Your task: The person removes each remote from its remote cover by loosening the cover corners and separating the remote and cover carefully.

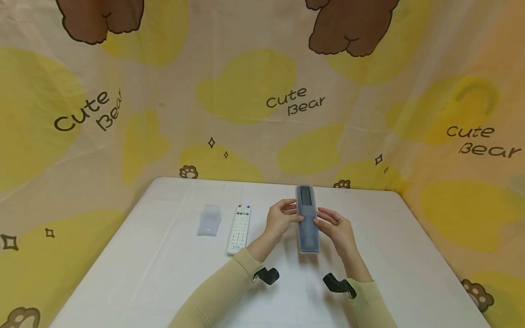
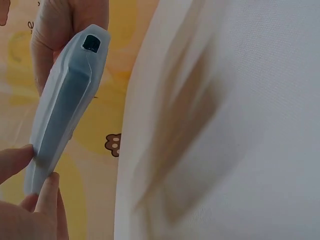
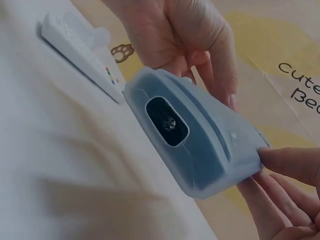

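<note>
Holding one dark remote in translucent sleeve [image 1: 307,218], lifted above the surface [image 1: 389,255] near its far edge: left hand [image 1: 280,218] and right hand [image 1: 337,228], each grip pinching a long side. White remote [image 1: 239,228] just left; empty sleeve [image 1: 209,219] beyond that.

White table [image 1: 164,273] standing against the bear-print backdrop. White remote [image 1: 239,228] lying flat on it, buttons up, lengthwise toward the backdrop. Clear sleeve [image 1: 209,220] lying flat just left of the white remote, not touching.
</note>
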### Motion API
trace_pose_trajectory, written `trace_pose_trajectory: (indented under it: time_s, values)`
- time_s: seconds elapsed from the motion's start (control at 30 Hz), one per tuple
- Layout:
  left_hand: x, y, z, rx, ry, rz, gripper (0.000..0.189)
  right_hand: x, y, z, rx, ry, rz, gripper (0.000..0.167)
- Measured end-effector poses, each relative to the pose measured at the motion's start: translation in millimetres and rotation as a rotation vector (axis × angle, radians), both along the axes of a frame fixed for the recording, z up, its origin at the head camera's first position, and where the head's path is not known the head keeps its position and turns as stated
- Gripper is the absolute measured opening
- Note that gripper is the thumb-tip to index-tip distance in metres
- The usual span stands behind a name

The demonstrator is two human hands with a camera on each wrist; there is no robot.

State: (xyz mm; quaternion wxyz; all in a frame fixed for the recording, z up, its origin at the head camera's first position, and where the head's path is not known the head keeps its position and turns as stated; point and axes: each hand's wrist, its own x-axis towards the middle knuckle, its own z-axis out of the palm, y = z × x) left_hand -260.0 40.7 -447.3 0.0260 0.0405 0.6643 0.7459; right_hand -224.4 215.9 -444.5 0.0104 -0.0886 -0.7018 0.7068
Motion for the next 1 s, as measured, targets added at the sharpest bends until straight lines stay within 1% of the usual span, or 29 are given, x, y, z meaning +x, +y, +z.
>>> trace_pose_trajectory:
  time_s: [0.1,0.2,0.43,0.57,0.7,1.0]
  values:
    - [0.2,-0.3,-1.9,0.000,0.005,-0.025,0.055,0.2,1.6,-0.7,0.014,-0.013,0.001,0.051]
    - [0.4,-1.0,-5.1,-0.025,0.003,-0.036,0.053,0.7,3.4,-2.6,0.049,-0.023,0.026,0.051]
    - [2.0,-1.8,-18.0,-0.142,-0.007,-0.031,0.049,3.2,5.9,-10.5,0.123,-0.047,0.068,0.050]
    - [2.2,-1.9,-25.0,-0.196,-0.016,-0.025,0.048,2.8,6.3,-18.2,0.128,-0.047,0.072,0.050]
    - [0.9,-1.5,-29.5,-0.219,-0.021,-0.024,0.048,1.4,6.0,-25.2,0.120,-0.051,0.068,0.049]
    - [0.6,-1.6,-35.4,-0.229,-0.054,-0.018,0.050,-1.4,4.5,-34.1,0.180,-0.084,0.069,0.047]
